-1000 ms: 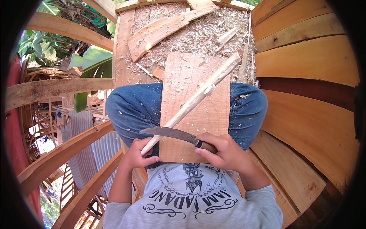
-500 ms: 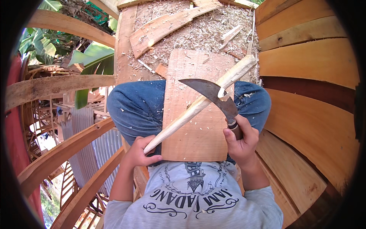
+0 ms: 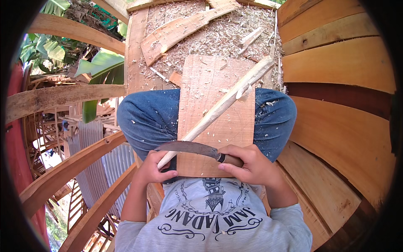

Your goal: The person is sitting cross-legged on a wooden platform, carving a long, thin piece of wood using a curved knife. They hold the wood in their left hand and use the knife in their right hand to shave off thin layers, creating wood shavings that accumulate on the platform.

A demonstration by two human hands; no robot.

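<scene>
Curved dull blade [image 3: 189,148], pale whittled stick [image 3: 218,109]

Single head fisheye, looking steeply down, close over lap.

No packages, labels, signs, screens

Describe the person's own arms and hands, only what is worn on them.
Both hands are bare: left hand, right hand, no gloves, rings or watch visible. The forearms are uncovered too. Light grey sleeves end around the elbows, part of a grey printed shirt.
</scene>
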